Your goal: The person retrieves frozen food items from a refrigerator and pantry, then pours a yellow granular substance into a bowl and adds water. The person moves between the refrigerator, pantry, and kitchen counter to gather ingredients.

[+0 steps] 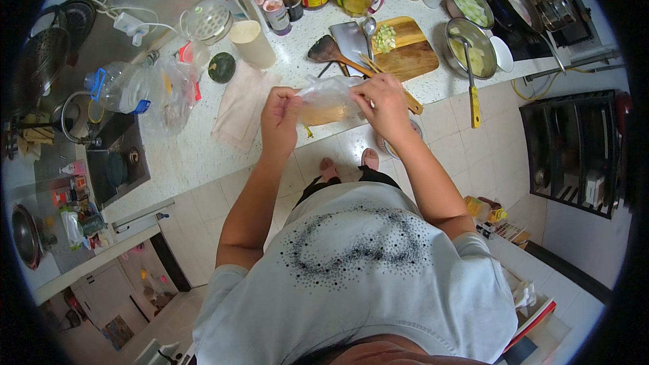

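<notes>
A clear plastic bag point(327, 99) is stretched between my two hands, above the counter's front edge. Something yellowish-orange shows low in the bag; I cannot tell what it is. My left hand point(280, 115) pinches the bag's left side between thumb and fingers. On the other side, my right hand point(384, 104) grips its upper right edge. Behind the bag lie a wooden spatula point(327, 50) with a darkened blade, a cleaver point(347, 38) and a metal spoon point(370, 28). Chopped pale green pieces point(384, 39) sit on a wooden cutting board point(418, 56).
At right, a metal bowl point(487, 63) holds pale slices and a yellow-handled ladle point(474, 106) that overhangs the counter. A frying pan point(514, 0) rests by the stove. To the left are a cloth point(243, 106), a dark green round vegetable point(221, 67), a water bottle point(121, 88) and a sink point(119, 162).
</notes>
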